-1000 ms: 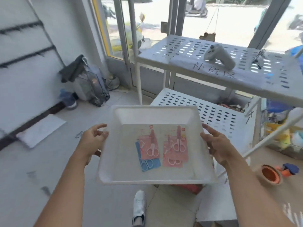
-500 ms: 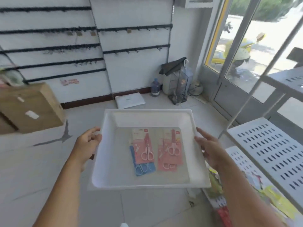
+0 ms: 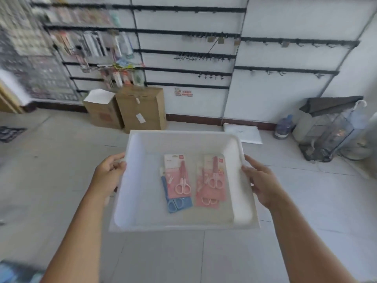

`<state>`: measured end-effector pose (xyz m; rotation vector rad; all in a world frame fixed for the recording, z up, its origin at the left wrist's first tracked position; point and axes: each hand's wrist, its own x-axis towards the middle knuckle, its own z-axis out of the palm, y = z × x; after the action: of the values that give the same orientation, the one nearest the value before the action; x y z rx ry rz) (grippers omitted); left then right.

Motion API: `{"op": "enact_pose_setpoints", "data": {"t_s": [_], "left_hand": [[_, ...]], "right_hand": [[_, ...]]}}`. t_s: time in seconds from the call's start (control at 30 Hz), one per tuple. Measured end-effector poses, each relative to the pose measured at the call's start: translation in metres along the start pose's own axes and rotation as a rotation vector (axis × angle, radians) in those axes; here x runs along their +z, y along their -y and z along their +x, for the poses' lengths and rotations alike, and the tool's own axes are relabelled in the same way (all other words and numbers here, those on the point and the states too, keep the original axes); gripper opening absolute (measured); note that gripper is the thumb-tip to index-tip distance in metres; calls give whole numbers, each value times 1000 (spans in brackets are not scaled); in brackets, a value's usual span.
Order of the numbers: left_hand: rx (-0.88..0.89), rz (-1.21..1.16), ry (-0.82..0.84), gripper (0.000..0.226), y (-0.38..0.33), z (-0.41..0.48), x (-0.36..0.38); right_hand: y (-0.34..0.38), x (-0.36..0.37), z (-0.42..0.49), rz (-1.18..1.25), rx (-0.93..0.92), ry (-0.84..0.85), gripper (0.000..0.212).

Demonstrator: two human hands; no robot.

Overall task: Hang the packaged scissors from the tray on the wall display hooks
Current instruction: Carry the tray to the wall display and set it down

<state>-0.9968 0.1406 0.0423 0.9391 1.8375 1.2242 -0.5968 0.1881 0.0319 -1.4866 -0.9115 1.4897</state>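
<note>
I hold a white plastic tray (image 3: 184, 226) level in front of me. My left hand (image 3: 109, 173) grips its left rim and my right hand (image 3: 260, 180) grips its right rim. Several packaged scissors lie flat inside: a pink pack (image 3: 178, 176) overlaps a blue pack (image 3: 177, 204) on the left, and two stacked pink packs (image 3: 212, 180) lie on the right. Ahead is the white wall with black rails of display hooks (image 3: 202, 57), mostly bare in the middle and right.
Two cardboard boxes (image 3: 140, 109) stand on the floor against the wall. Hung goods (image 3: 89, 45) fill the left wall panels. At the right are a water jug (image 3: 283, 127), a white board (image 3: 242, 133) on the floor and a covered wire cage (image 3: 330, 129).
My view has swung left, from the metal shelving by the window to the hook wall. Both hands have kept their grip on the tray, and the packs have barely shifted.
</note>
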Motion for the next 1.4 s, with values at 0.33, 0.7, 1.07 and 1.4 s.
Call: {"op": "enact_pose_setpoints", "data": {"t_s": [0.33, 0.7, 1.07, 1.4], "left_hand": [[-7, -57, -204, 34, -18, 121, -43], [-17, -71, -324, 33, -60, 312, -21], [-88, -63, -348, 31, -73, 526, -25], [-82, 0, -234, 34, -90, 763, -63]], "right_hand": [[56, 129, 130, -43, -15, 98, 44], [149, 225, 338, -97, -46, 232, 40], [212, 343, 524, -137, -18, 254, 36], [252, 473, 674, -133, 14, 174, 38]]}}
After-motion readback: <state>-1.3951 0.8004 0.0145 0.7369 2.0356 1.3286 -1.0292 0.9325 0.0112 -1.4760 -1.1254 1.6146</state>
